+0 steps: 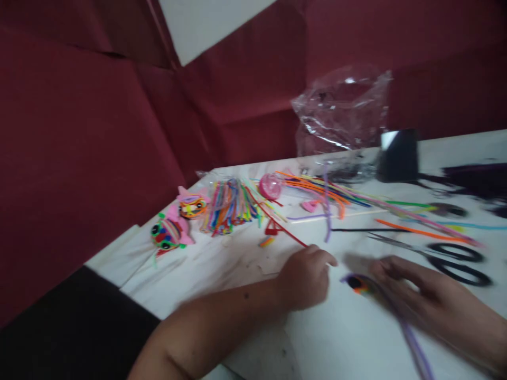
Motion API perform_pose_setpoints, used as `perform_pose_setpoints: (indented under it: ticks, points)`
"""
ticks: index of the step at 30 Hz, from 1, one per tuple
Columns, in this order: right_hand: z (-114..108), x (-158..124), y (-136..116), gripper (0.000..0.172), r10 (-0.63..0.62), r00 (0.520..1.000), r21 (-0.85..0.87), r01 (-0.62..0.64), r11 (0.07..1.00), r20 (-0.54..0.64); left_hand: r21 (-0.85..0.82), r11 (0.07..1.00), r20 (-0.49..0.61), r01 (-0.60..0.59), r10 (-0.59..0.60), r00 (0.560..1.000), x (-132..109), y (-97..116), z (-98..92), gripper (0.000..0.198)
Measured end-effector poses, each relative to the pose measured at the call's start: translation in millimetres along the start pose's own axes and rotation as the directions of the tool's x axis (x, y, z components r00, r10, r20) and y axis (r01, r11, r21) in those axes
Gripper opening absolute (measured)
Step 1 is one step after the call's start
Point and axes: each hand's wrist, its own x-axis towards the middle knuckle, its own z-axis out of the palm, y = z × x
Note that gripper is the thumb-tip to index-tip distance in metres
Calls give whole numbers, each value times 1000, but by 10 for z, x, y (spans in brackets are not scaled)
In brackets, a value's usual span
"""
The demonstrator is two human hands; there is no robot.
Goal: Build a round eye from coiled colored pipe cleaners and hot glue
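My left hand [307, 277] is over the middle of the white table, fingers curled, with the end of a thin red pipe cleaner [291, 236] at its fingers. To the right, my right hand [420, 287] is blurred, its fingers bent beside a small piece with a black round part and orange and green bits [357, 285]. A purple strip [412, 338] trails from that piece toward the bottom edge, passing under or along the right hand. Whether the right fingers grip the piece is not clear.
Black-handled scissors [455, 258] lie behind my right hand. Loose pipe cleaners [317, 187], a pink tape roll [271, 186], a bundle of pipe cleaners [229, 208] and two colorful fish-like crafts [168, 232] lie further back. A clear plastic bag [343, 121] stands against the dark red backdrop.
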Motion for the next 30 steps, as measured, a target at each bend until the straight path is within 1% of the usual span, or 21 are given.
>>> perform_pose_setpoints:
  ticks: [1,3,4,7,9,11,13,16,21,27,30]
  points:
    - [-47,13,-40,39,37,998,33,-38,999,49,-33,999,-21,42,-43,999,0,-6,1,24]
    - [-140,52,-97,37,91,995,112,-94,989,33,-109,988,1,113,-114,994,8,-23,2,24]
    - [-181,72,-114,35,130,991,132,-132,982,26,-136,984,14,114,-114,993,14,-33,2,23]
    - [-266,103,-136,31,187,982,175,-185,967,7,-165,985,81,49,-36,996,29,-43,3,24]
    - [-282,97,-139,27,173,985,179,-172,969,10,-146,989,98,-1,16,995,30,-29,4,26]
    - [-267,80,-130,22,126,991,144,-132,981,46,-112,993,109,-37,49,993,29,-8,10,28]
    - [-231,64,-106,19,65,992,71,-73,995,105,-76,995,121,-63,72,990,29,6,17,30]
    - [-164,39,-53,19,-32,981,-51,42,998,189,-46,997,123,-69,74,990,32,12,19,29]
    - [-88,-3,15,25,-220,933,-156,272,950,285,-44,999,104,-9,14,994,30,6,2,27]
    - [-22,-54,3,30,-327,882,-223,413,883,339,-21,998,147,-55,57,988,31,38,-5,29]
    - [3,-86,-47,33,-347,860,-280,461,842,374,4,999,159,-35,34,987,35,54,-10,26]
